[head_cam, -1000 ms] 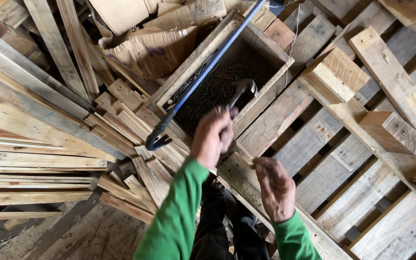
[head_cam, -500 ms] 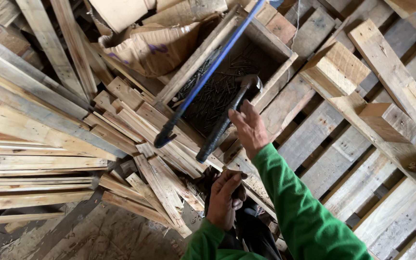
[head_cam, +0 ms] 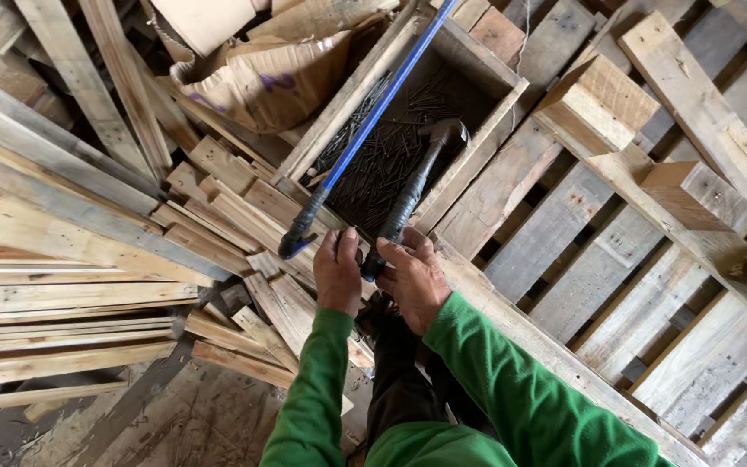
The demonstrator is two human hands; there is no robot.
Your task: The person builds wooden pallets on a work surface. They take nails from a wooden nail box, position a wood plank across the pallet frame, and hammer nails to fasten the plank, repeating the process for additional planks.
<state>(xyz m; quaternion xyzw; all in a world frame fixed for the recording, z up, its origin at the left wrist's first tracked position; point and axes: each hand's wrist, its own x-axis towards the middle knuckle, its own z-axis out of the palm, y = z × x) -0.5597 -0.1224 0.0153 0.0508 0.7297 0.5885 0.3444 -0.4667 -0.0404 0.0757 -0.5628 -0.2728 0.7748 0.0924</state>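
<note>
Crowded pallet boards [head_cam: 564, 251] hem both hands; right hand [head_cam: 414, 278] fingers grip hammer handle [head_cam: 408, 207], left hand [head_cam: 337, 270] fingers curled, contents unclear.

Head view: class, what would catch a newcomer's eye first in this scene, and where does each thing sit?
The blue bar stands out, slanting from top centre across a wooden box full of dark nails. Just below, two green-sleeved hands meet at the box's near edge: the right hand at the grip of a black hammer whose head lies in the box, the left hand beside it. Loose planks pile up at left.
</note>
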